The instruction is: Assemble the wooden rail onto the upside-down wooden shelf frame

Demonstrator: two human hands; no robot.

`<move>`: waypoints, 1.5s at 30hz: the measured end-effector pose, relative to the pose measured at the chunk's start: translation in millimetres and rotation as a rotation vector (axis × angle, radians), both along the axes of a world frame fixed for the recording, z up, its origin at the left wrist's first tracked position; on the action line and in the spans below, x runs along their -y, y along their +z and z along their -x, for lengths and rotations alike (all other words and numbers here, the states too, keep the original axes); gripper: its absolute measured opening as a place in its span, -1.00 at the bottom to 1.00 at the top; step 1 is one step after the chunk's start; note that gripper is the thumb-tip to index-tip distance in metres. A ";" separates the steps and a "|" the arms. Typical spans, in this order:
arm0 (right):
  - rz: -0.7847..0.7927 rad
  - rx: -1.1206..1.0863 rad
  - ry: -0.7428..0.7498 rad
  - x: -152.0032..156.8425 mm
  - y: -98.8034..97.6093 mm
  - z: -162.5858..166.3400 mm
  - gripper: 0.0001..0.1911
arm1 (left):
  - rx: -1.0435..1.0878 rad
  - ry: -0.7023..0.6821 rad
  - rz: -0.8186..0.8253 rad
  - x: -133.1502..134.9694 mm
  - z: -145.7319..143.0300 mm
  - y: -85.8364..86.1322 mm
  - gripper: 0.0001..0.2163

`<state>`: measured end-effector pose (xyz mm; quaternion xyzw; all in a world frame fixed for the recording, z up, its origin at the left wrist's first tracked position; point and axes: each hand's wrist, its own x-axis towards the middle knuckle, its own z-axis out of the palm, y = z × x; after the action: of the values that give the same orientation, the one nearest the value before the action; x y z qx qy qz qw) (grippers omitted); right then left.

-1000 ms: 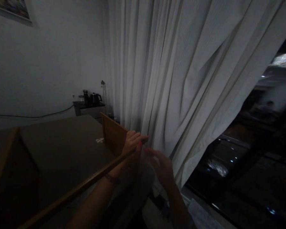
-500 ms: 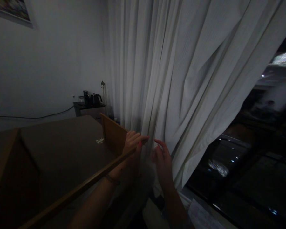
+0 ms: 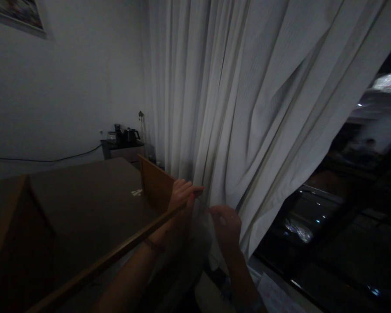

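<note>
My left hand (image 3: 181,194) is closed over the far end of a wooden board (image 3: 124,248), whose long narrow edge runs from the lower left up to the fingers. A bracelet circles that wrist. To the right of the board's end, apart from it, my right hand (image 3: 228,224) is curled with thumb and fingertips together. Whether anything small sits in that pinch is too dark and blurred to tell. Behind both hands hangs a long white curtain (image 3: 211,130).
A brown tabletop (image 3: 94,187) stretches to the left, with wooden panels (image 3: 156,176) standing at its sides and small pale pieces (image 3: 137,192) on it. A black kettle (image 3: 131,134) stands on a small cabinet (image 3: 127,152) in the corner. At right is a dark window (image 3: 329,226).
My right hand has curled from pointing fingers into a pinch and turned, dropping slightly. My left hand has stayed on the end of the wooden board.
</note>
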<state>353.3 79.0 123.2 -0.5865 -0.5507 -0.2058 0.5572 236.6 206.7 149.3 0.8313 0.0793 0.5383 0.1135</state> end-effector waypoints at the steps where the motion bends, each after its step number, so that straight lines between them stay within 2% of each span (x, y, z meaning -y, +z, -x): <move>1: 0.022 -0.046 0.015 0.9 3.5 3.2 -0.62 | 0.004 -0.002 -0.005 0.7 0.3 0.8 -0.49; 5: 0.180 -0.386 0.207 3.3 15.7 19.9 -0.51 | 0.010 0.010 -0.022 4.0 1.8 4.2 -0.50; 7: 0.205 -0.512 0.289 2.9 17.0 25.7 -0.49 | 0.012 0.010 -0.010 4.7 2.1 4.5 -0.50; 9: 0.185 -0.574 0.305 1.5 14.8 28.4 -0.52 | 0.002 0.007 0.005 4.2 1.9 3.6 -0.50; 12: 0.086 -0.575 0.263 -1.0 9.3 29.2 -0.69 | -0.019 0.011 0.003 2.6 1.4 1.7 -0.49; 15: 0.004 -0.481 0.205 -1.8 6.3 28.3 -0.75 | -0.017 0.016 -0.009 2.1 1.4 1.8 -0.48; 18: 0.011 -0.327 0.205 -0.1 5.4 24.4 -0.80 | -0.022 0.021 -0.007 2.7 1.5 3.5 -0.46; 22: 0.036 -0.165 0.288 4.3 1.4 13.8 -0.85 | 0.012 0.005 -0.021 0.6 -0.4 2.2 -0.47; 28: 0.065 -0.084 0.312 6.1 -4.5 3.7 -0.79 | 0.005 0.014 -0.021 -1.0 -1.1 0.3 -0.43; 33: 0.025 -0.130 0.300 0.7 1.6 5.4 -0.85 | 0.026 -0.013 -0.029 3.5 1.7 4.9 -0.50; 38: -0.033 -0.231 0.264 -8.4 6.9 11.8 -0.68 | 0.021 0.014 -0.032 2.0 0.0 2.8 -0.46; 40: -0.056 -0.305 0.219 -13.0 8.2 16.0 -0.62 | 0.015 0.026 -0.030 1.6 -0.3 2.2 -0.45; 42: -0.082 -0.411 0.196 -17.0 10.1 20.2 -0.65 | 0.010 0.032 -0.024 2.0 0.0 2.4 -0.44; 45: -0.113 -0.596 0.255 -19.9 14.7 25.0 -0.71 | -0.002 0.036 -0.020 2.7 0.9 3.3 -0.43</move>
<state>328.3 98.9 137.9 -0.5152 -0.4202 0.0160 0.7468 235.7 204.1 152.7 0.8314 0.0890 0.5401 0.0955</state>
